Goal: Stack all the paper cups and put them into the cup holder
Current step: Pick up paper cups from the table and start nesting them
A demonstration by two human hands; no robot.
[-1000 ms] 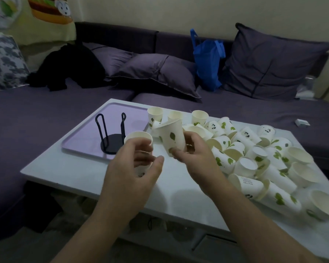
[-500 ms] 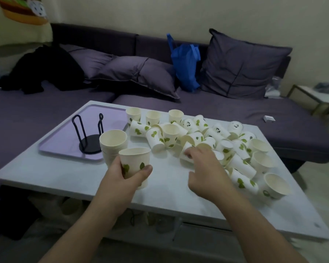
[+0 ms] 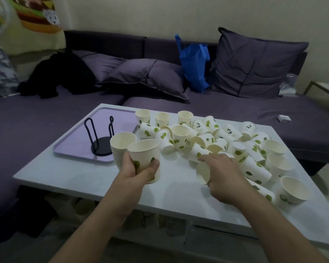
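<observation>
My left hand point(image 3: 136, 170) grips a white paper cup with green leaves point(image 3: 144, 155), upright near the table's front. Just behind it stands a short stack of nested cups point(image 3: 121, 144). My right hand point(image 3: 221, 172) lies over a cup on its side point(image 3: 202, 171), fingers curled round it, at the near edge of a heap of several loose cups point(image 3: 217, 141). The black wire cup holder point(image 3: 101, 138) stands on a lilac tray point(image 3: 74, 147) at the left, with no cups in it.
The white low table point(image 3: 179, 192) sits before a purple sofa point(image 3: 235, 112) with cushions and a blue bag point(image 3: 195, 65). Black clothing point(image 3: 59, 76) lies on the sofa's left. A small white box point(image 3: 284, 118) rests on the seat at right.
My right hand passed its cup to the left side, then reached into the heap and now closes round a cup lying there. The left hand now holds a single cup beside the stack.
</observation>
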